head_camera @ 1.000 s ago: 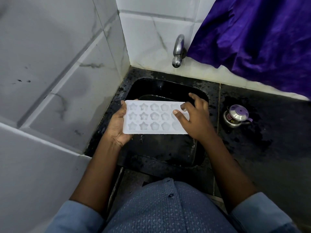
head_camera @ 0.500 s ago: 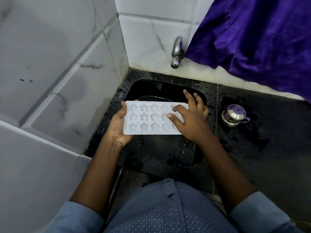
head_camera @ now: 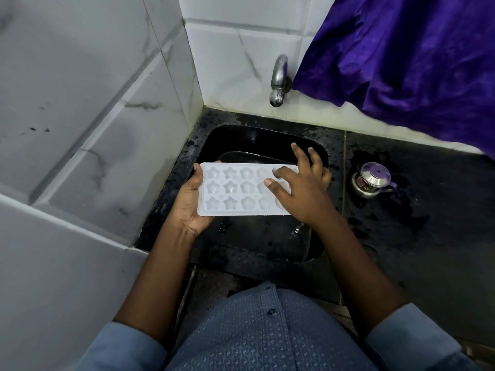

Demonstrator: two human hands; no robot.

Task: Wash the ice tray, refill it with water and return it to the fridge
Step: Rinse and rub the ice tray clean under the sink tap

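**Ice tray held level over sink, right hand rubbing the moulds**

Obs. One white ice tray (head_camera: 241,192), held roughly flat above the black sink (head_camera: 257,140), cavities up. Position over the basin presumably so that drips fall into the sink and not on the counter; a drop of water shows below the tray's right corner.

Left hand (head_camera: 191,203) at the tray's 9 o'clock end: thumb lies over the rim, palm and remaining fingers cupped beneath, i.e. closed on the short edge as the support. Judged a steadying grip so the other hand can work.

Right hand (head_camera: 300,195) lies on the tray's 3 o'clock end, fingers spread and loose, not clamped; thumb and forefinger tips press into the cavities there, the other fingers reach past the far rim. Judged as rubbing the moulds, washing step.

Tap (head_camera: 278,81) at 12 o'clock from the tray, on the tiled wall; no stream visible.

Counts: trays 1; visible cavities 3 rows, about 4 columns clear, star and flower shapes, the rest covered by the right hand. Taps 1. Small steel lidded pot (head_camera: 371,180) 1, on the counter at 3 o'clock, well apart. Purple cloth (head_camera: 407,54) 1, at 1 o'clock
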